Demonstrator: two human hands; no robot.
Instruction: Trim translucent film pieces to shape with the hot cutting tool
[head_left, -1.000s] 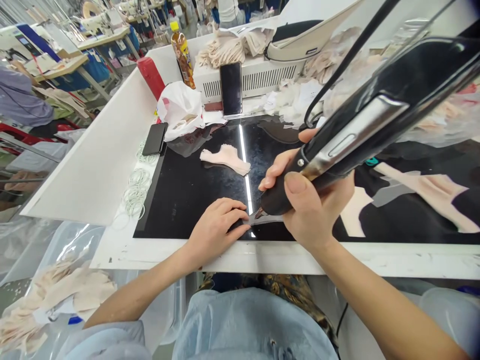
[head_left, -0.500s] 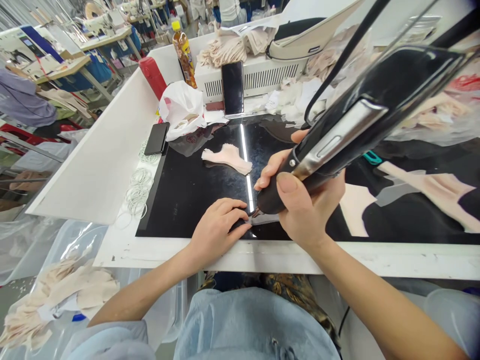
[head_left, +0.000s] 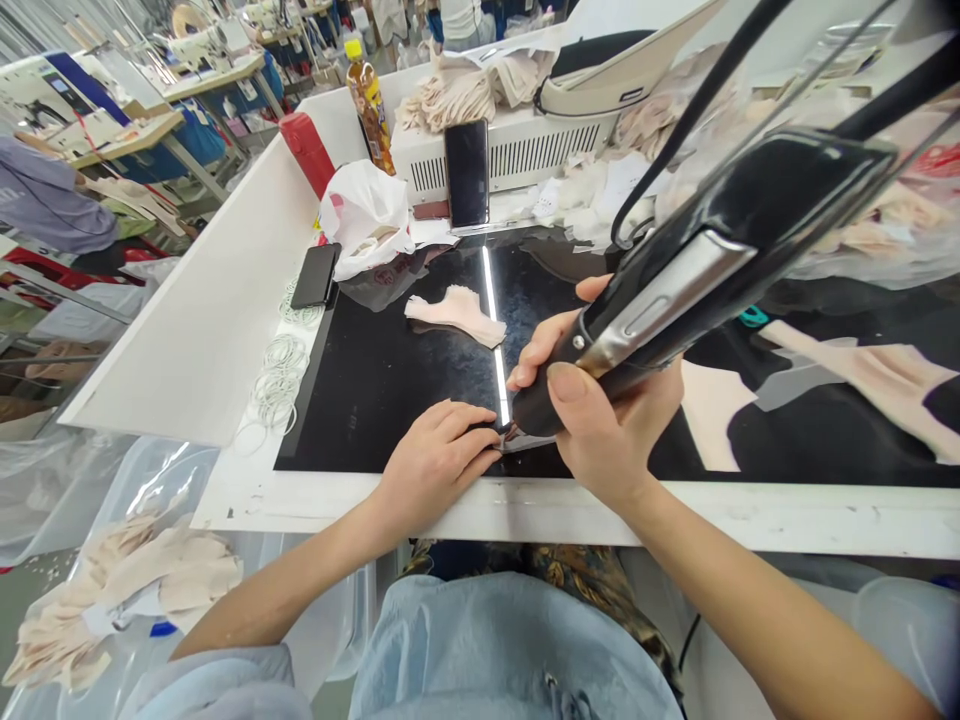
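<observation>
My right hand (head_left: 607, 430) is wrapped round a black corded handheld tool (head_left: 660, 285) with a silver strip along its side, thumb on the near side. The tool slants down to the left, its lower end close above the black board (head_left: 390, 400). Just left of that end, my left hand (head_left: 439, 455) rests low on the board, fingers bent and pressed together. Whatever lies under its fingertips is hidden. A thin see-through piece (head_left: 529, 440) shows between my hands. Beyond them lies a beige fabric piece (head_left: 457, 315).
More cut fabric (head_left: 716, 415) lies on the right side of the board. Rubber bands (head_left: 276, 385) and a black phone (head_left: 315, 276) sit at the left edge. Behind stand a plastic bag (head_left: 367, 215), another upright phone (head_left: 466, 172) and a drink bottle (head_left: 369, 105). The tool's cord (head_left: 675, 130) hangs overhead.
The tool and my right hand have shifted slightly down and left, the tool's upper end lowering a little. My left hand stays almost in place.
</observation>
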